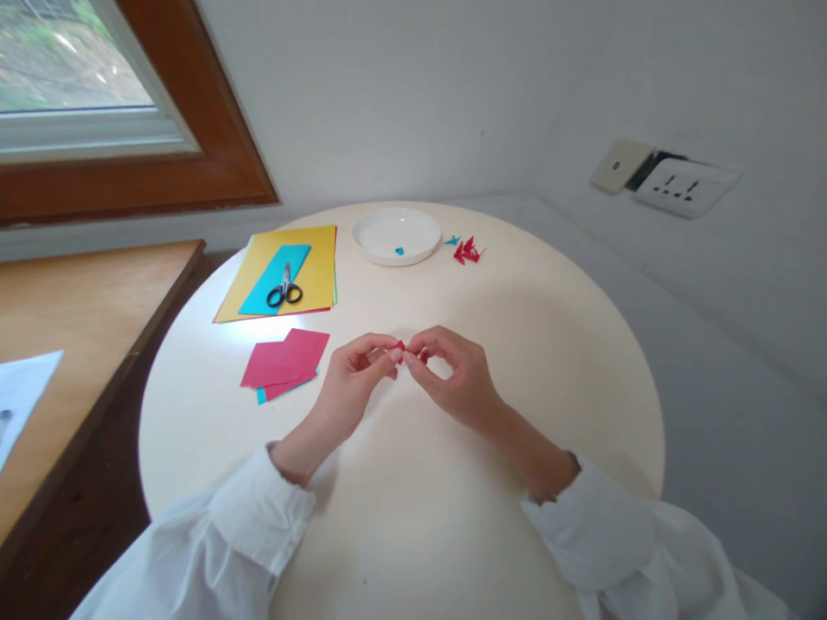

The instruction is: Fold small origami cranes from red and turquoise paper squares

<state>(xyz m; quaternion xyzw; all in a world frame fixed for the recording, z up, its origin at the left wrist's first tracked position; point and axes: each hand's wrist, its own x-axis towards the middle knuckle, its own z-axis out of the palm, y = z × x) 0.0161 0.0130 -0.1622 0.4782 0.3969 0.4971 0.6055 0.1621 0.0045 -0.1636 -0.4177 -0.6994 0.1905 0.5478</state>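
Between my two hands, above the middle of the round table, is a small folded piece of red paper (401, 346). My left hand (355, 370) pinches it from the left with thumb and fingertips. From the other side my right hand (456, 370) pinches its right end; the fingertips cover most of the paper. Loose red paper squares (284, 362) lie left of my left hand, with a blue edge (261, 396) showing beneath. Beyond my hands sit several small folded red paper figures (468, 251), which look like cranes, and a blue one (452, 240).
A white dish (375, 250) with a small blue paper piece (399, 251) stands at the table's far side. Black-handled scissors (284, 288) rest on blue paper (258, 293) atop yellow sheets (323, 267). A wooden desk (96, 284) is at left; wall sockets (685, 187) are at right.
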